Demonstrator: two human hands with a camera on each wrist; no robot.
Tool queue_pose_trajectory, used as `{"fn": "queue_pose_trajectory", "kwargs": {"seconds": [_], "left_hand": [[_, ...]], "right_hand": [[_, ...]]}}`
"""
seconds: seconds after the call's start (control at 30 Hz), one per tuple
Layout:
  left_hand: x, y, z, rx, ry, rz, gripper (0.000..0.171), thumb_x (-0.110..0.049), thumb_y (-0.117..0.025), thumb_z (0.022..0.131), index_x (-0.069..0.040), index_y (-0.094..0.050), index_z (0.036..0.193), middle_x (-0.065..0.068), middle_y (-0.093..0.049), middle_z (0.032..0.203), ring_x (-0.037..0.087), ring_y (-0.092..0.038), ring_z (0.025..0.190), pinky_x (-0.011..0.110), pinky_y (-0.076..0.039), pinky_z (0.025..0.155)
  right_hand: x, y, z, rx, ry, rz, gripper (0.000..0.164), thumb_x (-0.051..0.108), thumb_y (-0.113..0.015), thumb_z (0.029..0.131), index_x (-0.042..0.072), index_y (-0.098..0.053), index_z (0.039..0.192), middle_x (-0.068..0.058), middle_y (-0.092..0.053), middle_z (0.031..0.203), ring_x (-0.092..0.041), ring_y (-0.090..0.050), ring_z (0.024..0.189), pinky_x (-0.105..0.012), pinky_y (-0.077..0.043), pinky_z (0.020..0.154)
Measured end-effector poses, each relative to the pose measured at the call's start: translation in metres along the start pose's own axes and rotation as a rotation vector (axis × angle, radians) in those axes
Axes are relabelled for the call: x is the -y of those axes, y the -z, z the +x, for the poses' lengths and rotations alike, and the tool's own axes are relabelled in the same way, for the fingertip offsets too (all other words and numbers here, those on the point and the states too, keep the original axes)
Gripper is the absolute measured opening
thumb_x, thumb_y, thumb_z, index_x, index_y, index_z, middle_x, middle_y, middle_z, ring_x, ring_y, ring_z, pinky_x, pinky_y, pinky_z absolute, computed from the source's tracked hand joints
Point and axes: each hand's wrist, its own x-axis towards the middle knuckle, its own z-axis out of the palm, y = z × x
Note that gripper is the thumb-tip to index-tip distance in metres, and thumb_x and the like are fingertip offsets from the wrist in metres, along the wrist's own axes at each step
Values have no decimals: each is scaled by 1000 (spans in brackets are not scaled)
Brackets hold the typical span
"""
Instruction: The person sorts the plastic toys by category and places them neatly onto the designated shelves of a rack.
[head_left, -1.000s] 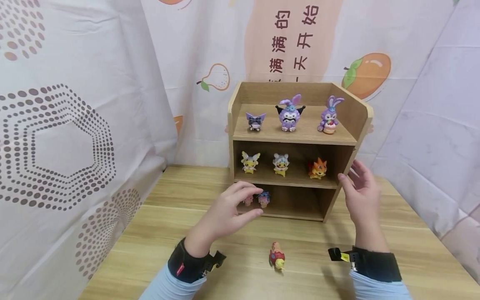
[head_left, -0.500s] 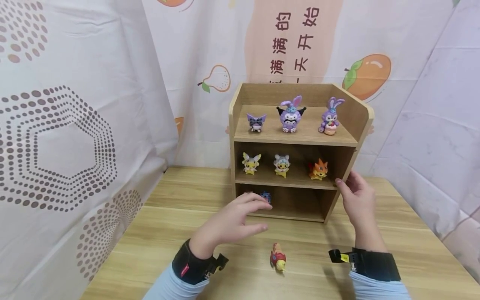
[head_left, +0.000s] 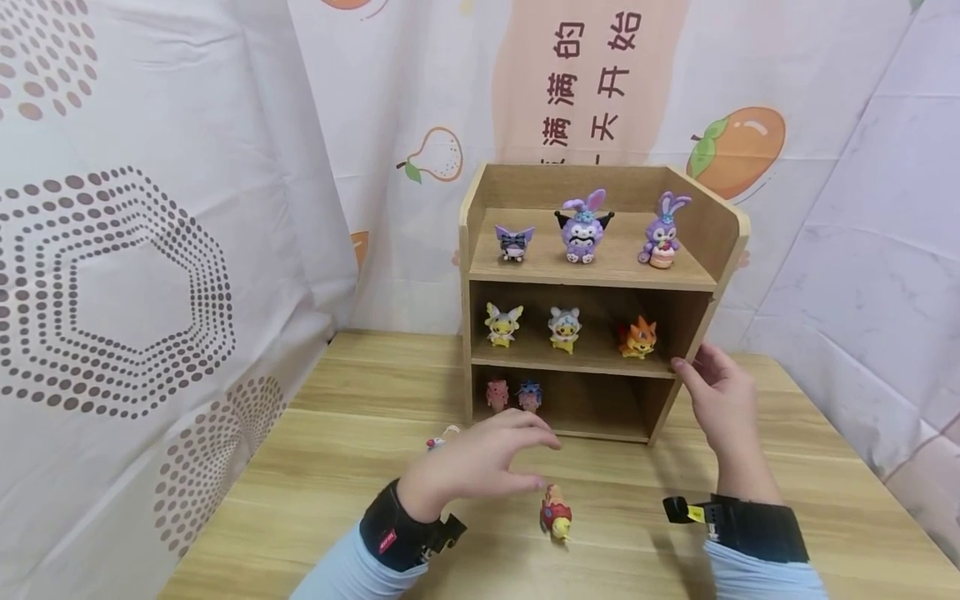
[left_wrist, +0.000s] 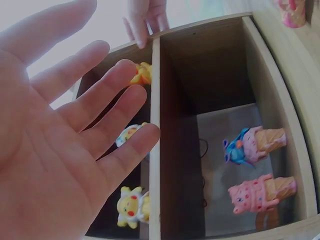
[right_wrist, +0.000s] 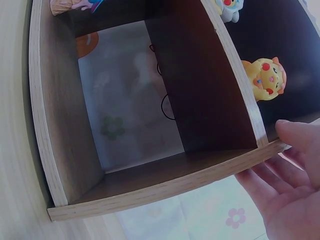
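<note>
My left hand [head_left: 487, 457] hovers over the table in front of the shelf, fingers spread and holding nothing. Its palm [left_wrist: 40, 135] fills the left of the left wrist view. With thumb inside and fingers outside, my right hand [head_left: 723, 404] grips the right side panel of the wooden shelf [head_left: 592, 279]. A pink ice-cream-cone figurine [head_left: 497, 395] and a blue-topped one [head_left: 529, 396] stand at the left of the bottom tier. Nearest the left fingertips, a red and yellow figurine [head_left: 556, 515] lies on the table.
Purple figurines, among them a rabbit with a cake [head_left: 662, 233], stand on the top tier. Yellow and orange figurines [head_left: 637, 338] line the middle tier. A small figurine [head_left: 442, 438] shows partly behind the left hand on the table [head_left: 360, 400]. Printed cloth [head_left: 420, 267] hangs behind.
My left hand has drawn down and to the right, away from the bottom tier, uncovering its two figurines. My right hand has closed onto the shelf's side panel, slightly lower.
</note>
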Motion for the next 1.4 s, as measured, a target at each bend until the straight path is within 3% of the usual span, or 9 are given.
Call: {"fn": "queue_pose_trajectory", "kwargs": {"seconds": [0.47, 0.73, 1.07, 1.4], "left_hand": [[-8, -27, 11, 206, 82, 10, 47, -29, -72, 85, -22, -57, 129, -9, -49, 130, 9, -36, 124, 28, -36, 103], [-7, -42, 15, 220, 40, 141, 44, -27, -76, 80, -25, -62, 121, -13, -54, 118, 4, -42, 113, 21, -37, 97], [-3, -64, 18, 305, 31, 216, 48, -28, -77, 78, -30, -61, 123, -11, -53, 124, 10, -38, 123, 33, -32, 106], [-9, -70, 28, 354, -47, 318, 40, -28, -79, 76, -33, -65, 113, -19, -56, 110, 0, -44, 103, 20, -37, 94]], "right_hand": [[0, 1, -1, 3, -7, -17, 44, 30, -65, 92, 14, -57, 132, -12, -62, 120, -9, -58, 103, -5, -42, 75], [1, 1, -1, 7, -18, -20, 45, 32, -65, 92, 12, -58, 131, -12, -63, 119, -9, -58, 103, -5, -42, 75], [-1, 1, -1, 6, -19, -15, 44, 31, -65, 92, 11, -58, 130, -14, -63, 118, -6, -57, 101, -5, -42, 75], [1, 1, -2, -4, -15, -26, 43, 30, -65, 92, 10, -58, 130, -12, -64, 117, -6, -58, 100, -5, -41, 74]]}}
